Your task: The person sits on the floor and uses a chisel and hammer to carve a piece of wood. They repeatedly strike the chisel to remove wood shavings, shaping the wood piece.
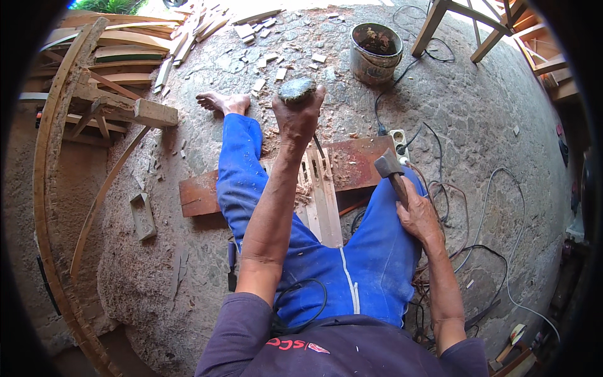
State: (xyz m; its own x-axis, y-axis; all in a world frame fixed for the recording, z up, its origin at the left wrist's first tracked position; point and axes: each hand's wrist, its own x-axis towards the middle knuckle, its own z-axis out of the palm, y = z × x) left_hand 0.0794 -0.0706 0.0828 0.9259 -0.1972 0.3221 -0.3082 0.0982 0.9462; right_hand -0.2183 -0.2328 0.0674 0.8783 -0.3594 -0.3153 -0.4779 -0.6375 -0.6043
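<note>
My left hand [295, 119] is raised, wrapped round a chisel [296, 91]. Its broad, worn grey end faces up, and a thin dark shaft shows below the fist, pointing down at a slotted wooden piece [321, 207]. That pale piece lies between my legs, across a reddish-brown board [364, 157]. Wood shavings [304, 193] cling around its slots; my left forearm hides part of it. Over my right thigh, my right hand [417, 213] grips a hammer [389, 167] by its wooden handle, head up. Whether the chisel tip touches the wood I cannot tell.
A dirty bucket [375, 63] stands ahead. A power strip [399, 143] and cables [496, 188] lie on the right. Timber framing [53, 157] rises on the left, near a small wooden box [143, 217]. Wood offcuts [245, 31] are scattered at the far side.
</note>
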